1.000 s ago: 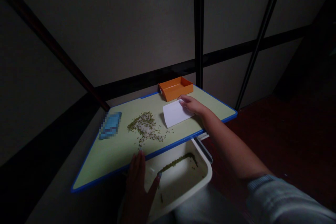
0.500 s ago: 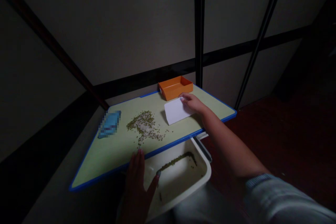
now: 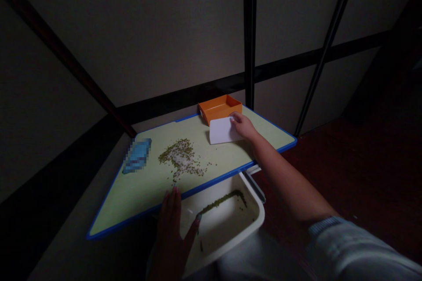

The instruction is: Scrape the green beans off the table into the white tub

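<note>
My right hand [image 3: 244, 126] pinches the upper right part of a stiff white card [image 3: 222, 131], which is tilted above the right part of the pale green tabletop [image 3: 145, 197]. Left of the card lies a loose pile of small green beans mixed with whitish grains [image 3: 181, 156]. My left hand [image 3: 173, 224] is open, its fingers stretched out at the blue front edge and its thumb apart over a white basin [image 3: 259, 219]. The hand covers the basin's left side. Inside the basin, a strip of green beans [image 3: 219, 202] lies along the bottom.
An orange open tray [image 3: 217, 114] stands at the back of the table, just behind the card. A blue packet [image 3: 137, 156], blurred by pixels, lies at the left edge. Behind the table rises a panelled wall [image 3: 181, 30] with dark strips. Dark red floor [image 3: 329, 167] shows at right.
My right hand has raised the card slightly and shifted it back toward the orange tray, tilting it more upright. The left hand, the pile and the basin look unchanged.
</note>
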The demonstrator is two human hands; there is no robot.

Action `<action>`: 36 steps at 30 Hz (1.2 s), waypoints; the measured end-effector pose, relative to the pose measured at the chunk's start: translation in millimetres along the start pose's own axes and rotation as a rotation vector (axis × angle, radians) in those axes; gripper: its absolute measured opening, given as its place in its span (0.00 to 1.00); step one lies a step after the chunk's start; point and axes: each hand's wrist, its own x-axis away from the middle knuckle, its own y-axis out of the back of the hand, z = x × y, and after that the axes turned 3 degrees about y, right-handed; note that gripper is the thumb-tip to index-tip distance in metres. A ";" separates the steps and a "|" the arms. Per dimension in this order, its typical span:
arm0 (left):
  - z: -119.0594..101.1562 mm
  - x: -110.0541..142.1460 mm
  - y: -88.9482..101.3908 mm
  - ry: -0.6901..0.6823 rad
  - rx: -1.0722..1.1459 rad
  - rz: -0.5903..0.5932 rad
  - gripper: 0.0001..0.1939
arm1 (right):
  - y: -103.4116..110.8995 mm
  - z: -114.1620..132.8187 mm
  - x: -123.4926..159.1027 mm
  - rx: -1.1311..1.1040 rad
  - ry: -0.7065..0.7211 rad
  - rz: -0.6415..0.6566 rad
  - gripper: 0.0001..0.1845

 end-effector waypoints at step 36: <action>-2.6 -0.6 5.2 0.005 -0.002 0.020 0.39 | 3.5 11.9 12.7 -0.123 -0.072 0.390 0.07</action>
